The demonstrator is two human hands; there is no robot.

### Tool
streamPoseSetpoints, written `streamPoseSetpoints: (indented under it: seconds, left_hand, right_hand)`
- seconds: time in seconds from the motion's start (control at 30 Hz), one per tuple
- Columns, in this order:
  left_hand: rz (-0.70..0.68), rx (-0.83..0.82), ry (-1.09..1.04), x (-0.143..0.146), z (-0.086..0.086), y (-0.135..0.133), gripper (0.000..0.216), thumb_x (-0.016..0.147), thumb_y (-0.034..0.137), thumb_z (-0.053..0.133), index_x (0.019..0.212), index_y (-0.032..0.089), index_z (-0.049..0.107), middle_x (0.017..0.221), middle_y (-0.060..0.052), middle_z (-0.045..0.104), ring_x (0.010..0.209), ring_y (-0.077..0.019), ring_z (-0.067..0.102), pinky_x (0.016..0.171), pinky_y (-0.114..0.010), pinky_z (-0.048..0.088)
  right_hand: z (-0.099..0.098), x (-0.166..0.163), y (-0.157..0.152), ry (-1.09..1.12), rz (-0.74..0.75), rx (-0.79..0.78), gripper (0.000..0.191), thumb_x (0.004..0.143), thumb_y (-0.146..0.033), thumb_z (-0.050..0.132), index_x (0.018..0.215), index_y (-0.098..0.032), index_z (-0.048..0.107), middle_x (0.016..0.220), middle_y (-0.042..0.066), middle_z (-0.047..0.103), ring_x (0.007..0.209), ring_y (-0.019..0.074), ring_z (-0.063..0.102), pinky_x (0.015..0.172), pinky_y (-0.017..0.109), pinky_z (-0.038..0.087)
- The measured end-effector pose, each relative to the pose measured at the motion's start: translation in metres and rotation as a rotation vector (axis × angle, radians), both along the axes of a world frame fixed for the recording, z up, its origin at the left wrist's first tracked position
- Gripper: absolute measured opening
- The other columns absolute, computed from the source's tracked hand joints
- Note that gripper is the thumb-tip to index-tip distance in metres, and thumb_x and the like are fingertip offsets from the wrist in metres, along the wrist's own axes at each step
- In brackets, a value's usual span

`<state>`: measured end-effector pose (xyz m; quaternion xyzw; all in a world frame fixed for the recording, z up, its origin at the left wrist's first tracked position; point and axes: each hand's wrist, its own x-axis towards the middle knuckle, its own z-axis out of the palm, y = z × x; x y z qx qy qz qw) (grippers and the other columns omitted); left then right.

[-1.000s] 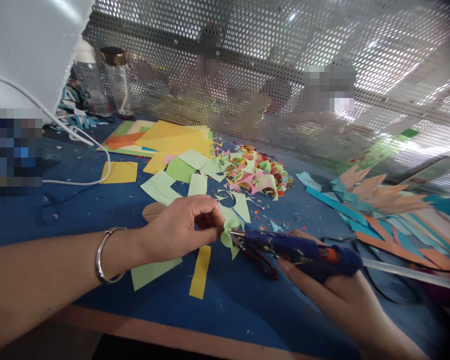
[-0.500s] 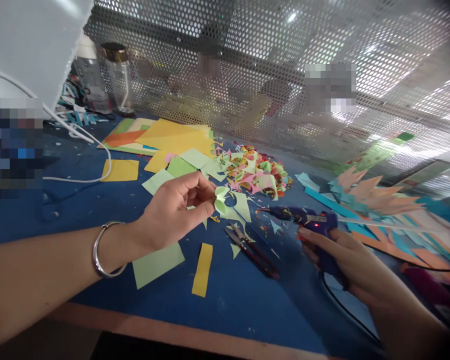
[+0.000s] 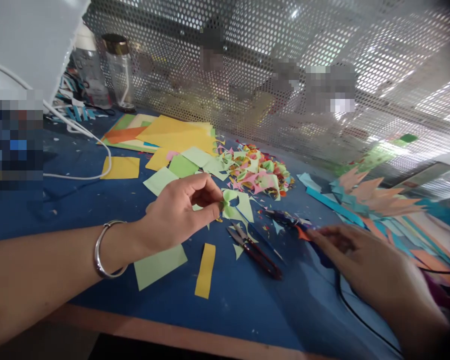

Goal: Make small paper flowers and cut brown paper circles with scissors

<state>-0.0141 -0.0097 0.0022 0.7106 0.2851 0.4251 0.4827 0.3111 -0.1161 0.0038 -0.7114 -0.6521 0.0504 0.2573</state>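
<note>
My left hand (image 3: 189, 207), with a silver bangle at the wrist, pinches a small light green paper piece with rounded petals (image 3: 227, 204) between thumb and fingertips. My right hand (image 3: 356, 260) has its fingers on a dark blue hot glue gun (image 3: 320, 252) with an orange trigger; the gun lies low over the table, its nozzle pointing left. Part of its handle is hidden by the hand. Between the hands lie dark red-handled snips (image 3: 260, 257) and a thin blue stick (image 3: 264, 235). Under the left hand is a light green paper sheet (image 3: 160, 267).
A heap of colourful paper scraps (image 3: 260, 170) lies beyond the hands, beside yellow sheets (image 3: 180, 134). A yellow strip (image 3: 205, 270) is in front. Peach and blue paper points (image 3: 375, 192) are at the right. Bottles (image 3: 119, 75) stand by a perforated metal screen (image 3: 243, 60). A white cable (image 3: 78, 130) loops at left.
My right hand has turned over and lowered the glue gun towards the table; its clear glue stick no longer shows. My left hand has shifted slightly right with the green paper piece.
</note>
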Motion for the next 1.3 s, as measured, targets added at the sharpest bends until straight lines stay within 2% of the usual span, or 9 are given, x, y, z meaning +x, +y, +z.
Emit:
streamPoseSetpoints:
  seconds: [0.07,0.2,0.3,0.5,0.7,0.83,1.0,1.13,1.3]
  left_hand:
    - [0.007,0.007,0.011,0.001,-0.001,0.001,0.008,0.078,0.013,0.066,0.078,0.017,0.059,0.079,-0.001,0.064,0.07,-0.0109,0.06,0.067,-0.025,0.051]
    - [0.019,0.029,0.017,0.001,-0.002,0.002,0.007,0.079,0.013,0.066,0.079,0.017,0.06,0.079,-0.001,0.063,0.072,-0.011,0.06,0.069,-0.025,0.052]
    - [0.026,0.06,0.024,-0.001,-0.002,0.003,0.006,0.08,0.013,0.065,0.081,0.017,0.061,0.081,-0.001,0.064,0.074,-0.0111,0.061,0.07,-0.025,0.052]
    - [0.017,0.07,0.044,-0.002,-0.005,0.007,0.008,0.081,0.012,0.064,0.08,0.018,0.06,0.081,0.0,0.065,0.074,-0.0109,0.061,0.071,-0.025,0.052]
    - [0.016,0.048,0.028,-0.001,-0.005,0.009,0.008,0.08,0.011,0.064,0.08,0.018,0.06,0.08,0.0,0.064,0.074,-0.0103,0.06,0.071,-0.024,0.051]
    - [0.005,0.043,0.044,-0.001,-0.004,0.01,0.008,0.08,0.011,0.063,0.079,0.018,0.06,0.079,0.001,0.063,0.073,-0.0103,0.06,0.07,-0.024,0.051]
    - [0.005,0.03,0.115,-0.002,-0.007,0.012,0.008,0.078,0.011,0.062,0.078,0.018,0.059,0.079,0.001,0.064,0.072,-0.0103,0.06,0.069,-0.023,0.051]
    - [0.014,0.032,0.203,-0.001,-0.007,0.013,0.006,0.076,0.013,0.063,0.079,0.018,0.06,0.081,0.0,0.066,0.073,-0.0109,0.062,0.067,-0.023,0.051]
    - [0.017,0.089,0.274,0.003,-0.008,0.011,0.007,0.076,0.011,0.061,0.077,0.018,0.06,0.082,0.0,0.066,0.073,-0.0106,0.062,0.067,-0.023,0.051]
  right_hand:
    - [0.004,-0.03,0.004,-0.092,0.079,-0.026,0.028,0.086,-0.048,0.068,0.088,-0.022,0.073,0.074,0.003,0.072,0.059,0.0175,0.065,0.052,0.028,0.049]
    - [0.004,-0.092,0.024,-0.073,0.335,-0.039,0.018,0.093,-0.035,0.059,0.091,-0.021,0.069,0.08,0.004,0.068,0.068,0.0162,0.065,0.058,0.027,0.05]
    - [-0.001,-0.114,0.041,-0.095,0.41,-0.092,0.013,0.093,-0.029,0.058,0.091,-0.02,0.068,0.083,0.003,0.067,0.068,0.0148,0.063,0.061,0.027,0.049]
    - [-0.01,-0.122,0.06,-0.128,0.405,-0.137,0.007,0.089,-0.026,0.062,0.088,-0.019,0.066,0.083,0.004,0.066,0.071,0.0176,0.064,0.062,0.029,0.047]
    - [-0.014,-0.13,0.065,-0.173,0.407,-0.109,0.014,0.09,-0.026,0.061,0.077,-0.021,0.06,0.077,0.003,0.061,0.069,0.0177,0.062,0.06,0.028,0.045]
    - [-0.016,-0.126,0.065,-0.113,0.43,-0.079,0.013,0.091,-0.022,0.058,0.078,-0.02,0.06,0.077,0.002,0.062,0.069,0.017,0.062,0.061,0.028,0.046]
    - [-0.011,-0.119,0.056,-0.013,0.426,0.014,0.01,0.09,-0.017,0.055,0.084,-0.02,0.062,0.077,0.002,0.062,0.067,0.015,0.061,0.062,0.027,0.046]
    - [-0.002,-0.117,0.048,0.044,0.37,0.15,0.012,0.094,-0.02,0.055,0.084,-0.02,0.063,0.078,0.002,0.063,0.066,0.0138,0.059,0.063,0.027,0.047]
    - [0.0,-0.116,0.043,0.035,0.36,0.286,0.008,0.093,-0.018,0.06,0.085,-0.02,0.063,0.079,0.001,0.064,0.063,0.0113,0.057,0.062,0.026,0.047]
